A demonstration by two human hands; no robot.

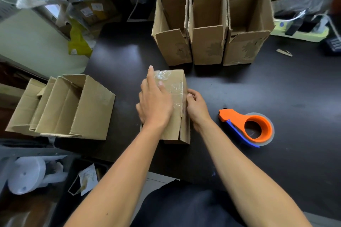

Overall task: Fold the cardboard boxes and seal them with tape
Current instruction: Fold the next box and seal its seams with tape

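Note:
A small cardboard box (177, 81) stands in the middle of the dark table, its top face covered with wrinkled clear tape. My left hand (155, 101) lies flat on that top, fingers straight, pressing the tape down. My right hand (195, 107) touches the box's right side with curled fingers at the tape's edge. An orange tape dispenser (249, 125) with a blue blade guard lies on the table to the right of the box, untouched.
Three open boxes (208, 29) stand upright in a row at the back. A larger open box (73, 107) lies on its side at the left table edge. A power strip (302, 27) sits at the back right. A cardboard scrap (284, 52) lies nearby.

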